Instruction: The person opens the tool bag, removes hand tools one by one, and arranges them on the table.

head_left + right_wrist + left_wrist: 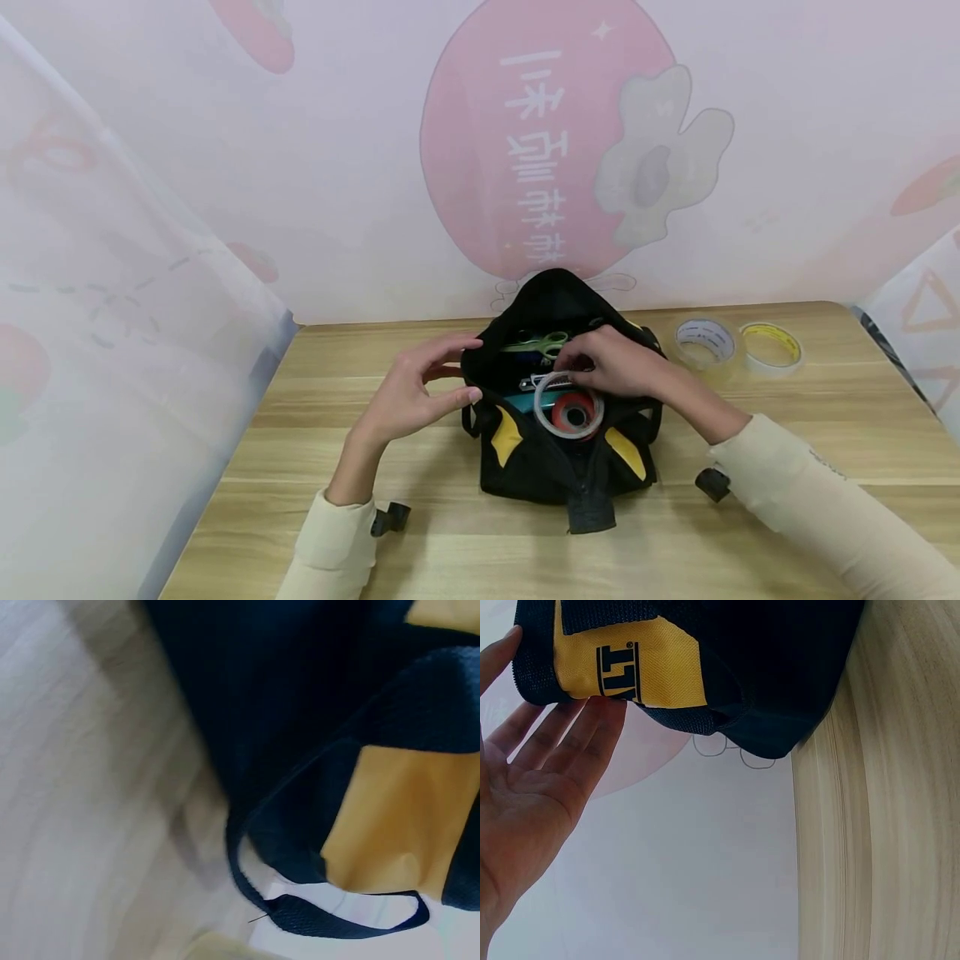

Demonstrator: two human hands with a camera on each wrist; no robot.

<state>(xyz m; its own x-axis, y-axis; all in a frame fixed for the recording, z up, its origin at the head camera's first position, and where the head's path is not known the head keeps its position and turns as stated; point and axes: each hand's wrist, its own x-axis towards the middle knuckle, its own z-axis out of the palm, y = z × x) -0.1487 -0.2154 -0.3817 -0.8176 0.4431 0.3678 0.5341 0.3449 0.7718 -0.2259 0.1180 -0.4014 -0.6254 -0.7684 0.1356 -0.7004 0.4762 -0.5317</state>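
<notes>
A black and yellow tool bag (525, 471) stands unzipped on the table. My right hand (618, 365) reaches into its mouth, fingers curled at the upper edge of a clear tape roll (542, 421), which it pinches. Behind that ring shows a red roll with a dark centre (564, 414). Also inside are green-handled scissors (553, 343), a utility knife (529, 384) and a teal item (519, 402). My left hand (408, 390) touches the bag's left rim, thumb and fingers spread. In the left wrist view its fingers (562, 739) lie against the yellow-patched side. The right wrist view shows no fingers.
Two more tape rolls lie to the right of the bag, a wide clear roll (705, 343) and a roll with a yellow core (772, 346). A printed cloth (360, 167) hangs behind the wooden table (330, 350). A strap loop (300, 919) sticks out from the bag's side.
</notes>
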